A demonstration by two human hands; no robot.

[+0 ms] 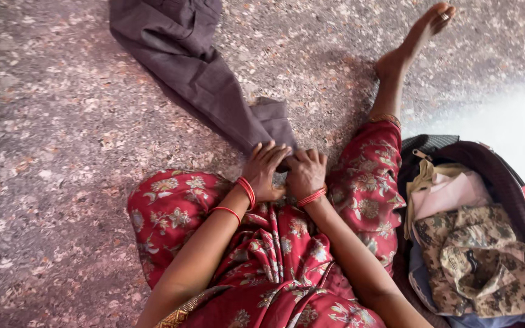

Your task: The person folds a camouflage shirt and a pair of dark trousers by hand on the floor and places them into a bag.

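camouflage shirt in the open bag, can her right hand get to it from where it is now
Probably yes. The right hand rests on the grey trousers, and the camouflage shirt lies uncovered on top in the open bag beside her right leg, with nothing between.

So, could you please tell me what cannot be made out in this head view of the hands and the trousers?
- Grey trousers: the waist end is cut off by the top edge.
- Trouser hem: partly covered by the left hand and right hand, so the grip cannot be told.
- Open bag: cut off by the right and bottom edges; the camouflage garment and pink cloth hide what lies beneath.
- Floor at right: washed out by glare.
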